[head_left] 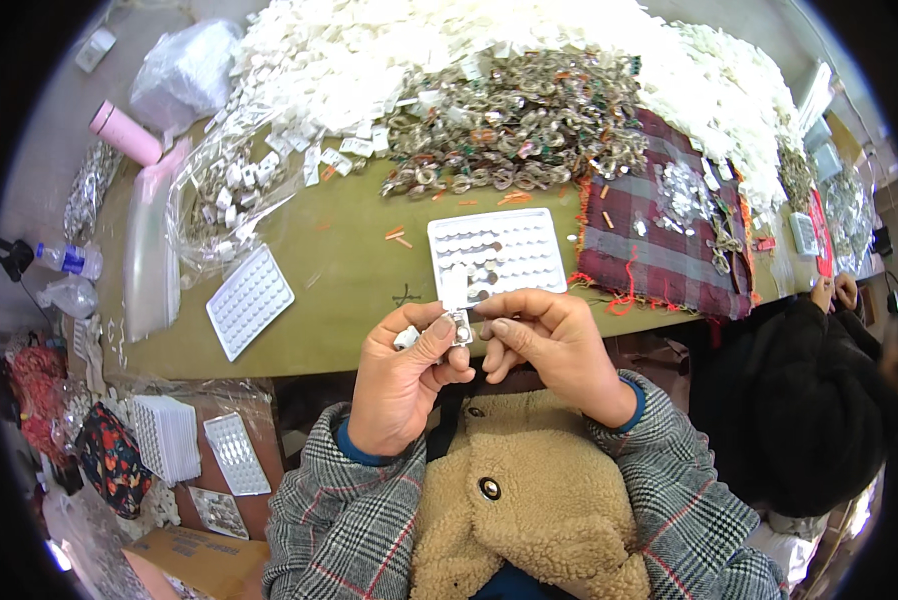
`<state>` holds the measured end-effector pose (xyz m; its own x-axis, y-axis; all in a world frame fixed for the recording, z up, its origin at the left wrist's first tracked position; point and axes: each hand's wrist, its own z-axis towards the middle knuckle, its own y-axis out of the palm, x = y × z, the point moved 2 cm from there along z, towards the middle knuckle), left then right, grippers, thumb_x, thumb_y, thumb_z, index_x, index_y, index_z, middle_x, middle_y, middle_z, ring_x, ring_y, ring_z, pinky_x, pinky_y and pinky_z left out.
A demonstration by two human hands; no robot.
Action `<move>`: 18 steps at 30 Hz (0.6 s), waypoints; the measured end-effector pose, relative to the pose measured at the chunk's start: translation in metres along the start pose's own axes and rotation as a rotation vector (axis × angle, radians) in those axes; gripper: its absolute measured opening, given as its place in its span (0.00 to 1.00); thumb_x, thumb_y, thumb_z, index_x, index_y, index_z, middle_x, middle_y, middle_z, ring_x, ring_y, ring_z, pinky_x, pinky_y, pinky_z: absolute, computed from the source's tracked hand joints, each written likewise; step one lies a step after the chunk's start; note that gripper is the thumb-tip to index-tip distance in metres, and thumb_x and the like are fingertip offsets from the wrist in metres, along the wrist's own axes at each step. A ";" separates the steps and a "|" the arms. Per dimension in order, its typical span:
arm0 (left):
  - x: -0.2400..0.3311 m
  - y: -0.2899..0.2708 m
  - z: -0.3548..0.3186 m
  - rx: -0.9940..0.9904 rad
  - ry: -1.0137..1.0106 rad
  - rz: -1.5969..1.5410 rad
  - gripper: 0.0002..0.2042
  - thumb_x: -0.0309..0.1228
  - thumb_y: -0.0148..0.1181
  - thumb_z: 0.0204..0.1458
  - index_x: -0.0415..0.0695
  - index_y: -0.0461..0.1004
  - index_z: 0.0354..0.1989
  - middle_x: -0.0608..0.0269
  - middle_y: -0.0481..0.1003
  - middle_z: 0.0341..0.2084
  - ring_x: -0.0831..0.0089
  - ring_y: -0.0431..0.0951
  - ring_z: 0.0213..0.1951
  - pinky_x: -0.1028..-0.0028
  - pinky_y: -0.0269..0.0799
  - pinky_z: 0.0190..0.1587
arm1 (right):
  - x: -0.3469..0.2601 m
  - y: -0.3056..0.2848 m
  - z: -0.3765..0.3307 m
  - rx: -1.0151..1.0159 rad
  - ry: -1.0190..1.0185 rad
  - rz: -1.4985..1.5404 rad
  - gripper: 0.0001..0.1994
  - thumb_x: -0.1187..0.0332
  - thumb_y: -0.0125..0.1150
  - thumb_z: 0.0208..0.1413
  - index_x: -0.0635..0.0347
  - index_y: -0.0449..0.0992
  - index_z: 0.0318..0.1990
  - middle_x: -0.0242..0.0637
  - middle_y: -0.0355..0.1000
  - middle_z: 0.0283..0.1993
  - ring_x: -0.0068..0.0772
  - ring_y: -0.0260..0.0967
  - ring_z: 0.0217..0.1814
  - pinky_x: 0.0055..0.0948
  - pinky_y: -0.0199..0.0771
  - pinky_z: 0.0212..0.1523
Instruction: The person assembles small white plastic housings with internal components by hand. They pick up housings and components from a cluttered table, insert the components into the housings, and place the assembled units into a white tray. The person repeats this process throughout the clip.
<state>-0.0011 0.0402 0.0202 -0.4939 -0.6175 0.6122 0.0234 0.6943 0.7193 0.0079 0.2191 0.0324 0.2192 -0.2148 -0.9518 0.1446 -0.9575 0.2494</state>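
Note:
Between the thumb and fingers of my left hand [406, 375] is a small white plastic case [460, 328], with a round shiny part showing inside it. A white flap [455, 288] stands up from the case's far end. Another small white piece [406, 338] sits against the same hand. My right hand [559, 345] is closed right beside the case, its thumb and fingertips pressed together; what they hold, if anything, is hidden. Just beyond both hands lies a white tray with rows of round pockets [529, 245], several silvery discs in its middle.
A second pocketed tray [250, 302] lies at left. Coiled wired parts [514, 125] and a mound of white plastic pieces [309, 60] fill the back. Silvery discs lie on a plaid cloth [619, 245]. A pink bottle [126, 134] stands far left; another person [789, 400] sits at right.

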 end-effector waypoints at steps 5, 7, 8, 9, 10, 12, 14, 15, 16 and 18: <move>-0.015 0.016 0.005 -0.048 -0.070 -0.128 0.08 0.27 0.59 0.61 0.39 0.72 0.45 0.61 0.76 0.31 0.73 0.79 0.30 0.72 0.83 0.30 | -0.018 -0.010 -0.015 0.071 -0.497 -0.493 0.08 0.78 0.67 0.52 0.66 0.80 0.40 0.37 0.72 0.36 0.27 0.74 0.31 0.25 0.74 0.31; -0.020 0.019 0.004 -0.045 -0.121 -0.161 0.08 0.28 0.59 0.61 0.39 0.72 0.45 0.62 0.76 0.31 0.74 0.78 0.29 0.74 0.80 0.28 | -0.025 -0.014 -0.014 0.027 -0.538 -0.557 0.09 0.77 0.71 0.47 0.63 0.81 0.37 0.39 0.72 0.34 0.32 0.73 0.31 0.27 0.73 0.31; -0.022 0.020 0.003 -0.038 -0.152 -0.160 0.08 0.28 0.59 0.61 0.40 0.72 0.45 0.62 0.76 0.30 0.75 0.77 0.28 0.75 0.79 0.28 | -0.028 -0.018 -0.013 -0.018 -0.508 -0.564 0.09 0.77 0.71 0.46 0.63 0.81 0.37 0.39 0.72 0.34 0.32 0.73 0.31 0.27 0.73 0.31; -0.023 0.020 0.001 -0.044 -0.177 -0.179 0.08 0.28 0.59 0.61 0.40 0.72 0.45 0.63 0.76 0.30 0.76 0.77 0.28 0.76 0.78 0.27 | -0.032 -0.021 -0.012 -0.067 -0.469 -0.580 0.10 0.77 0.71 0.46 0.62 0.81 0.37 0.39 0.72 0.34 0.32 0.73 0.31 0.27 0.73 0.31; -0.024 0.021 0.000 -0.051 -0.211 -0.134 0.08 0.28 0.59 0.61 0.40 0.72 0.45 0.63 0.76 0.30 0.76 0.76 0.28 0.76 0.77 0.27 | -0.036 -0.024 -0.011 -0.112 -0.431 -0.572 0.09 0.77 0.71 0.47 0.65 0.80 0.37 0.36 0.74 0.31 0.27 0.73 0.30 0.25 0.73 0.31; -0.024 0.021 -0.001 -0.101 -0.262 -0.098 0.07 0.29 0.59 0.61 0.40 0.73 0.45 0.63 0.76 0.30 0.77 0.75 0.28 0.77 0.76 0.27 | -0.041 -0.033 -0.010 -0.223 -0.142 -0.350 0.09 0.77 0.72 0.48 0.66 0.81 0.37 0.33 0.74 0.31 0.22 0.74 0.31 0.22 0.75 0.31; -0.025 0.022 -0.002 -0.181 -0.287 -0.039 0.07 0.29 0.59 0.62 0.40 0.73 0.44 0.62 0.76 0.30 0.77 0.76 0.28 0.77 0.77 0.27 | -0.042 -0.034 -0.010 -0.298 0.032 -0.223 0.06 0.79 0.70 0.51 0.67 0.80 0.37 0.30 0.75 0.31 0.18 0.76 0.31 0.18 0.77 0.30; -0.025 0.022 -0.002 -0.246 -0.294 -0.042 0.07 0.29 0.58 0.62 0.40 0.73 0.43 0.62 0.76 0.30 0.77 0.76 0.28 0.77 0.77 0.28 | -0.043 -0.033 -0.011 -0.283 0.038 -0.246 0.06 0.79 0.70 0.51 0.67 0.80 0.37 0.30 0.75 0.31 0.18 0.76 0.31 0.18 0.77 0.30; -0.025 0.021 -0.002 -0.240 -0.284 -0.026 0.06 0.29 0.58 0.62 0.40 0.74 0.42 0.61 0.76 0.31 0.77 0.76 0.28 0.78 0.78 0.28 | -0.043 -0.032 -0.012 -0.268 0.045 -0.271 0.06 0.79 0.69 0.52 0.68 0.80 0.37 0.31 0.75 0.31 0.18 0.76 0.32 0.18 0.77 0.30; -0.027 0.017 -0.004 -0.157 -0.283 0.028 0.07 0.29 0.57 0.62 0.40 0.73 0.44 0.61 0.76 0.31 0.79 0.74 0.28 0.80 0.74 0.28 | -0.042 -0.026 -0.015 -0.240 -0.058 -0.383 0.06 0.78 0.68 0.52 0.67 0.80 0.37 0.35 0.75 0.30 0.22 0.76 0.30 0.21 0.76 0.29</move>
<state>0.0157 0.0669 0.0173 -0.7124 -0.4564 0.5330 0.1632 0.6310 0.7584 0.0092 0.2555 0.0684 0.0527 0.1297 -0.9902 0.4255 -0.8999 -0.0952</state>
